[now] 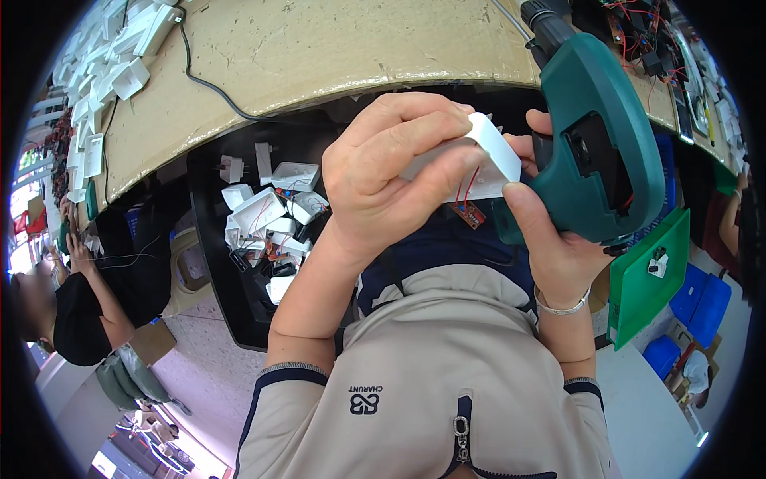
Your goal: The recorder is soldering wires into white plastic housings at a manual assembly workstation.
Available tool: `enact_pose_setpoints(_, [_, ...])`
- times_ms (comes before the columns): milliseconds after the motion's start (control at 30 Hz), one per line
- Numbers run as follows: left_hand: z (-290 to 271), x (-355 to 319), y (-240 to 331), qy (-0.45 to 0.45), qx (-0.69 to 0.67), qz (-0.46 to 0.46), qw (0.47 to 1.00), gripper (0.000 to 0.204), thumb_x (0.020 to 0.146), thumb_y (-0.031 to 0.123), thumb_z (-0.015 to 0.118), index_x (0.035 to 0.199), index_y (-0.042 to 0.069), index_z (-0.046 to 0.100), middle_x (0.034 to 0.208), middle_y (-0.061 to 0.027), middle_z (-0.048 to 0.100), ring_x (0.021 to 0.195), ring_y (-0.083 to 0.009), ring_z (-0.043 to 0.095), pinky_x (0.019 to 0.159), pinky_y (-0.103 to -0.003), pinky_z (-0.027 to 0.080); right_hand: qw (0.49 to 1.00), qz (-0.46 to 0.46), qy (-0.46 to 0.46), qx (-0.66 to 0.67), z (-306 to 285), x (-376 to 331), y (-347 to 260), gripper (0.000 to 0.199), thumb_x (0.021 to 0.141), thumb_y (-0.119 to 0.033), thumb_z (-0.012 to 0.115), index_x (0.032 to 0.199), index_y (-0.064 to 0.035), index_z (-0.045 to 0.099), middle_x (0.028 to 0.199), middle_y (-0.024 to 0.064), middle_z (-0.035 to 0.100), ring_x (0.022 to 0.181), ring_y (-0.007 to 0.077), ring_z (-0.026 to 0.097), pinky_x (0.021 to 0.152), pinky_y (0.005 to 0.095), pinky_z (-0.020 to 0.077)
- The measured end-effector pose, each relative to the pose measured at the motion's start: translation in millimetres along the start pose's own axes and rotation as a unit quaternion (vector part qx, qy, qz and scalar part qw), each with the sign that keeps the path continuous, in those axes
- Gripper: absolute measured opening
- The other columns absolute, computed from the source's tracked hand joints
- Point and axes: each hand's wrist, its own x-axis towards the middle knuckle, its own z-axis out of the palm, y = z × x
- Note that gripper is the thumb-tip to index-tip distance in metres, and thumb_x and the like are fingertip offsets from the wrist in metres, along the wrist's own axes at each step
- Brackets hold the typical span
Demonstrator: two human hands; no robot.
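My left hand [391, 172] grips a small white plastic casing [488, 156], with red wires and a little circuit board [469, 212] hanging under it. My right hand [550, 239] holds a green electric screwdriver [602, 136] and its thumb also rests on the casing's right corner. Both hands are raised close to my chest, just below the edge of the tan workbench [319, 48].
A black tray [211, 239] at my left holds several white casings with wires. More white casings lie on the bench's far left [104, 80]. A black cable [215, 88] crosses the bench. A green bin [646, 279] sits at my right. Another person [80, 303] sits at left.
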Motion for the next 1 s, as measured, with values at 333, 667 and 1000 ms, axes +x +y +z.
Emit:
enact_pose_setpoints(333, [-1.1, 3.6, 3.2, 0.0, 0.017, -0.013, 1.0, 0.015, 0.073, -0.006, 0.064, 0.088, -0.004, 0.063, 0.09, -0.0158, 0.062, 0.083, -0.0225, 0.063, 0.071, -0.028, 0.051, 1.0, 0.009, 0.014, 0.003, 2.0, 1.2, 1.8, 0.057, 0.073, 0.011, 0.059, 0.124, 0.0051, 0.035, 0.115, 0.0215, 0.05, 0.095, 0.025, 0.059, 0.08, 0.0344, 0.0515])
enact_pose_setpoints(667, [1.9, 0.3, -1.6, 0.017, -0.008, -0.018, 1.0, 0.016, 0.072, -0.006, 0.065, 0.088, -0.005, 0.063, 0.089, -0.0157, 0.062, 0.082, -0.0231, 0.063, 0.071, -0.028, 0.051, 0.999, 0.03, 0.023, 0.026, 2.6, 1.4, 2.7, 0.056, 0.073, 0.01, 0.059, 0.124, 0.005, 0.036, 0.114, 0.0211, 0.051, 0.096, 0.0246, 0.059, 0.081, 0.0342, 0.0513])
enact_pose_setpoints(1000, [-0.6, 1.5, 1.4, 0.004, 0.026, -0.008, 1.0, 0.019, 0.07, -0.005, 0.068, 0.089, -0.004, 0.063, 0.088, -0.0152, 0.063, 0.08, -0.0223, 0.063, 0.07, -0.028, 0.052, 0.999, 0.026, 0.026, 0.027, 5.1, 0.4, 3.5, 0.055, 0.072, 0.012, 0.058, 0.123, 0.0051, 0.037, 0.114, 0.0206, 0.051, 0.096, 0.0241, 0.058, 0.081, 0.0338, 0.0511])
